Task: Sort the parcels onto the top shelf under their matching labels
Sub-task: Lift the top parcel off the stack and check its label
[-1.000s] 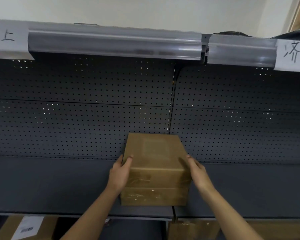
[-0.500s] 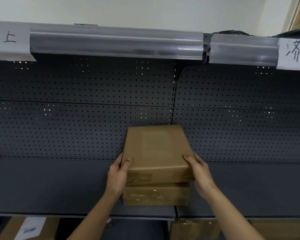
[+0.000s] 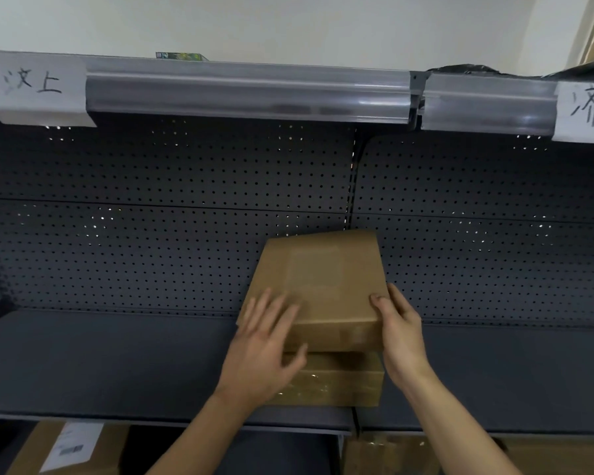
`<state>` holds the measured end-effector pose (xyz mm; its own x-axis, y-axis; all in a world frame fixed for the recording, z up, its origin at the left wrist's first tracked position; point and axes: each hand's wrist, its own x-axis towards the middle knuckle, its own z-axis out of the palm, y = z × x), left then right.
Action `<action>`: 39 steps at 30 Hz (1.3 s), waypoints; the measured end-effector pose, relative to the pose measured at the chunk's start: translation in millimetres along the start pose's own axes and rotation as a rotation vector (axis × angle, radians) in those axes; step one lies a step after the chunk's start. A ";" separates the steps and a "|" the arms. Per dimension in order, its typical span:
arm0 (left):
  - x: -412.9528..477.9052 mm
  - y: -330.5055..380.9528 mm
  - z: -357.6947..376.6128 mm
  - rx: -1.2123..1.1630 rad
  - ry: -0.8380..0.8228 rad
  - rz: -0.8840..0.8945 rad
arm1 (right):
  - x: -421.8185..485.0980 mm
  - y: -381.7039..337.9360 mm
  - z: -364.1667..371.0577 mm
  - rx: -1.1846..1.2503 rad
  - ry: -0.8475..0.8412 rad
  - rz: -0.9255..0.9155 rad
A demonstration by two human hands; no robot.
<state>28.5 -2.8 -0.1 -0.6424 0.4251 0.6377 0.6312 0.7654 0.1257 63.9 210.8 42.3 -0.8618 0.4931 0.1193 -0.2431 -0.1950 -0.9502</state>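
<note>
Two brown cardboard parcels are stacked on the dark middle shelf point(image 3: 117, 365). The upper parcel point(image 3: 323, 279) is raised and tilted above the lower parcel point(image 3: 336, 382). My right hand point(image 3: 400, 330) grips the upper parcel's right front corner. My left hand point(image 3: 264, 347), blurred, lies with spread fingers on its left front corner and its thumb under the front edge. Overhead, the top shelf's clear rail point(image 3: 247, 94) carries a handwritten label at the left point(image 3: 38, 87) and another at the right edge point(image 3: 585, 109).
A perforated dark back panel point(image 3: 151, 217) closes the bay behind the parcels. On the top shelf a green item point(image 3: 182, 56) and a black bag point(image 3: 467, 70) peek over the rail. More cardboard boxes stand below at the left point(image 3: 66, 447) and the right point(image 3: 391, 454).
The upper parcel has risen off the lower one and tilted. My left hand slid from its left side onto its top front corner. My right hand kept its hold.
</note>
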 end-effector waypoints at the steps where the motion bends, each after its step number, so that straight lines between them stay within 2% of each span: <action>1: -0.6 4.4 2.4 0.068 -0.045 0.037 | -0.1 -0.8 2.0 0.003 0.000 0.003; 5: 1.1 8.3 7.6 0.170 -0.071 0.030 | -4.1 -5.9 6.4 0.040 -0.018 0.032; 13: -0.2 3.2 9.0 0.193 -0.009 0.048 | -7.9 -1.6 2.1 0.013 -0.037 0.079; 16: 1.0 -0.6 7.1 0.130 0.017 -0.051 | -8.2 -4.6 -6.2 -0.048 -0.068 0.072; 18: 1.1 -0.6 4.5 -0.038 0.061 -0.249 | -8.2 -4.4 -13.5 -0.085 -0.072 0.062; 21: 3.5 7.1 -5.2 -0.535 0.196 -0.615 | -9.2 4.1 -22.0 -0.165 -0.080 0.067; 24: 8.5 15.9 -12.2 -0.872 0.327 -0.782 | -12.5 16.7 -20.5 -0.194 -0.150 0.130; 28: 9.0 22.6 -4.1 -1.315 0.341 -0.974 | -17.1 30.9 -7.9 -0.213 -0.251 0.212; 31: 6.5 29.5 2.1 -1.510 0.320 -1.031 | -21.5 38.8 2.2 -0.115 -0.318 0.262; 34: 4.0 36.2 5.7 -1.599 0.303 -1.036 | -24.3 43.4 7.0 0.057 -0.325 0.321; 39: -4.4 37.9 10.6 -1.691 0.248 -1.011 | -27.0 41.8 7.2 0.142 -0.292 0.269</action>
<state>50.7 29.4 -6.2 -0.9977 0.0291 -0.0614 -0.0669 -0.5770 0.8140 73.8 183.3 1.4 -0.9880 0.1515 -0.0312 -0.0339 -0.4088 -0.9120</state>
